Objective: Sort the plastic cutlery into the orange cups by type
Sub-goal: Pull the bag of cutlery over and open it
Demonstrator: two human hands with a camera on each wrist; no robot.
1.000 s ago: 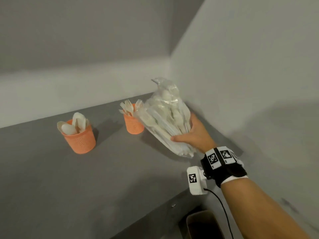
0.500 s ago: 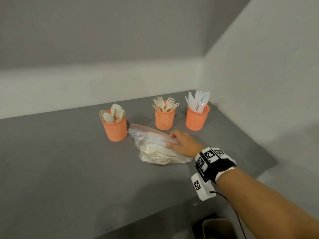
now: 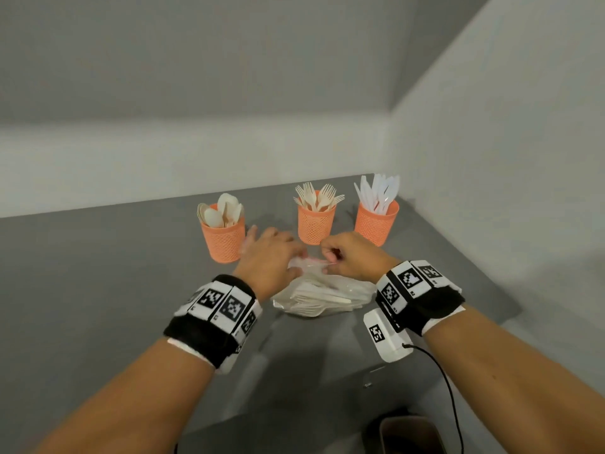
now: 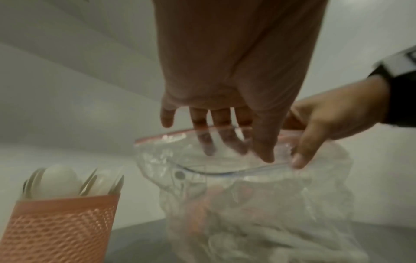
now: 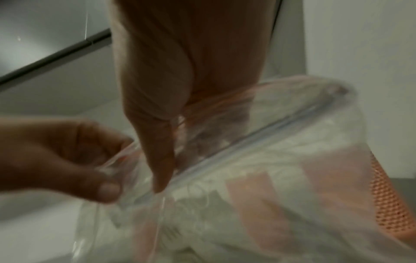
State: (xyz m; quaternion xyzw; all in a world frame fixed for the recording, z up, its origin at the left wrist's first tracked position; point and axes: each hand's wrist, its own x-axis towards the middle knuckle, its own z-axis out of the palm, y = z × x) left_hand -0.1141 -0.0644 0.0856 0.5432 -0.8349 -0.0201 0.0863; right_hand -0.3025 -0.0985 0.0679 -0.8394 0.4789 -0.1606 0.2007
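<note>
While the clear zip-top bag point(image 3: 322, 294) of cutlery lies crumpled on the grey counter point(image 3: 98, 290), both hands work at its mouth, which faces the three cups. The right hand point(image 3: 355, 257) pinches the near lip of the bag between its thumb and curled fingers, the film bunched at the red-edged zip strip. The left hand point(image 3: 266, 253) has its fingers nearly straight and spread, their tips dipping inside the opening behind the transparent plastic; whether they press the far lip or hold anything, I cannot tell. Pale forks and other pieces show blurred through the wrinkled film. Beyond the bag stand three orange cups with perforated mesh walls: the spoon cup point(image 3: 223, 237) just beside the left hand, rounded cream bowls standing above its rim; the fork cup point(image 3: 316, 224) behind the bag's mouth, tines fanned upward; the knife cup point(image 3: 376, 224) further right of the bag, white blades upright, near the corner where the two pale walls meet. Left of the bag the smooth matte counter stretches wide; to its right the counter's edge falls away close by.
</note>
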